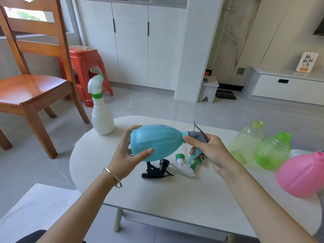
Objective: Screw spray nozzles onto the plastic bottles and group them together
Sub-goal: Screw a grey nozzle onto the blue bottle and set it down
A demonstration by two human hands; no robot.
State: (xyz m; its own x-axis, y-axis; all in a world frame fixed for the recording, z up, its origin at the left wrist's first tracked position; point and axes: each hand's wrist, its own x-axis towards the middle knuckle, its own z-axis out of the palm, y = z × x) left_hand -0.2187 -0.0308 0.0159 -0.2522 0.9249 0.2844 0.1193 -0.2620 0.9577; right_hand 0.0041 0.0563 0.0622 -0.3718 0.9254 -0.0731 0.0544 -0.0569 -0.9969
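Observation:
My left hand (127, 156) grips the wide end of a blue bottle (156, 142) held sideways above the table. My right hand (208, 151) is closed on the grey and blue spray nozzle (197, 135) sitting at the bottle's neck. Under the bottle lie a black nozzle (157, 170) and a white nozzle with green collar (184, 163). A white bottle with a white and green nozzle fitted (101, 109) stands at the table's far left. At the right stand a pale yellow-green bottle (247, 142), a ribbed green bottle (272, 151) and a pink bottle (303, 174), all without nozzles.
The white oval table (175, 199) fills the middle. A wooden chair (29, 85) and a red plastic stool (85, 67) stand to the left on the tiled floor. White cabinets and a low step stool (209, 89) are behind.

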